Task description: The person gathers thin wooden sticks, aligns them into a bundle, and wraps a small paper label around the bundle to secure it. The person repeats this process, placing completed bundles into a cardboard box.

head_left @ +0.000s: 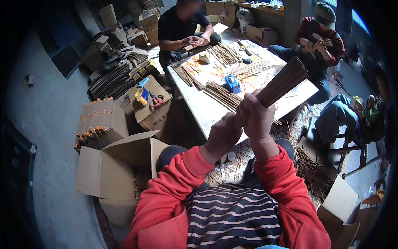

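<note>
Hands meet over the near table edge: right hand clamps a bundle of brown sticks angled up and right, left hand curls closed around its lower end — seemingly evening the ends. Next likely needs firm, steady squeezing.

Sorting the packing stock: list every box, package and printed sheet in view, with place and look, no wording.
Open cardboard box: lower left, brown, flaps up.
Stack of long packets: left, tan with orange ends.
Printed carton: beside the table, brown, scissors on top.
Printed sheets: on the table, yellow and red.
Cartons: far wall, brown.
</note>
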